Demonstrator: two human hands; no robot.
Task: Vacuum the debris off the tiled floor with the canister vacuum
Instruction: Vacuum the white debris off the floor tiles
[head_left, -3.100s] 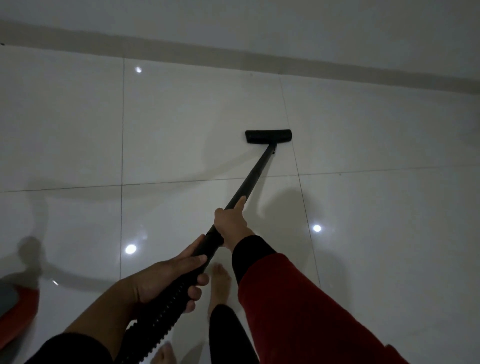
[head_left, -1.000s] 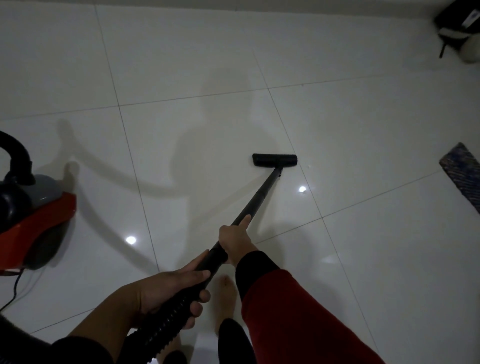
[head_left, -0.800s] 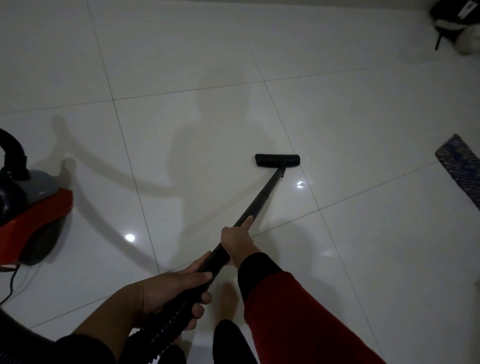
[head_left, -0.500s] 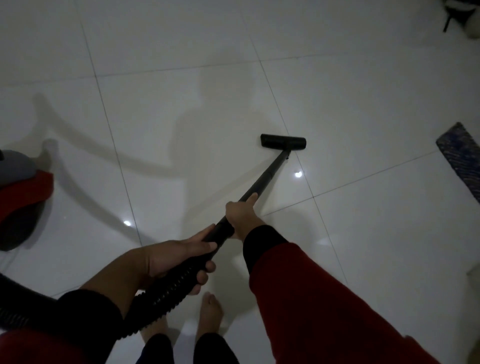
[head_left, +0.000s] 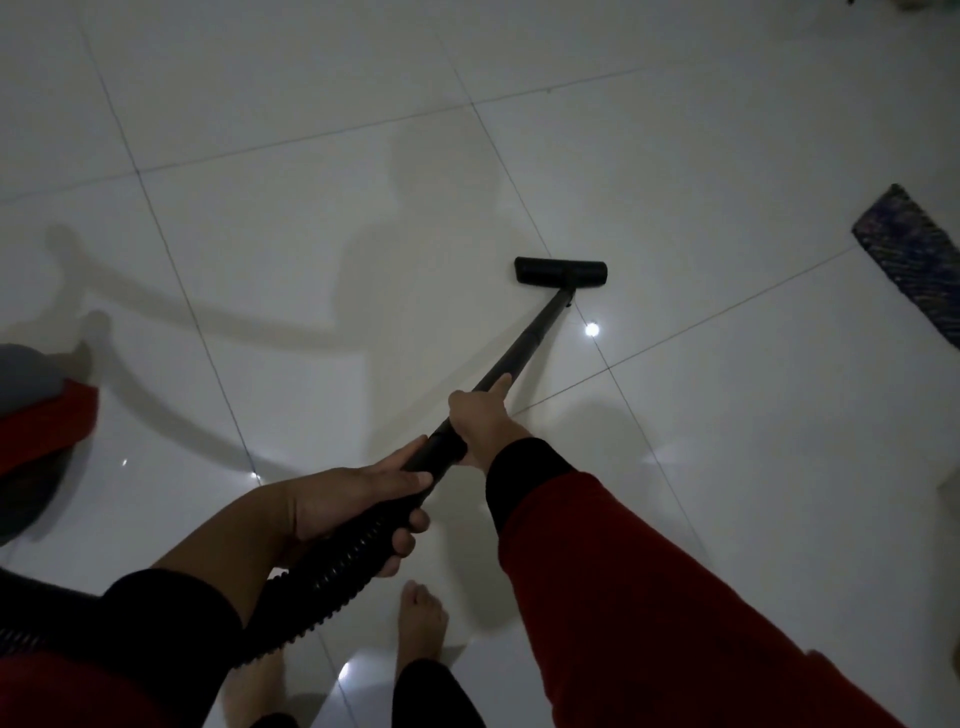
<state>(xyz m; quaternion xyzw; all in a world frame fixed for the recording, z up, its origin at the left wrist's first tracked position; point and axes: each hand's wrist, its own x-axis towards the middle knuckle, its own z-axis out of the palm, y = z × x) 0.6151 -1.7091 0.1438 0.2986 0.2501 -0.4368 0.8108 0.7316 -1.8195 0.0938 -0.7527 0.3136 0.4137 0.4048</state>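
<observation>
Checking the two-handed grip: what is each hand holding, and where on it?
Left hand grips the black ribbed hose at its wand end; right hand grips the black rigid wand just ahead.

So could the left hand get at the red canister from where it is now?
Probably not yet: the left hand grips the ribbed hose, and the red canister sits apart at the frame's left edge. Bare floor lies between; it must let go first.
</observation>
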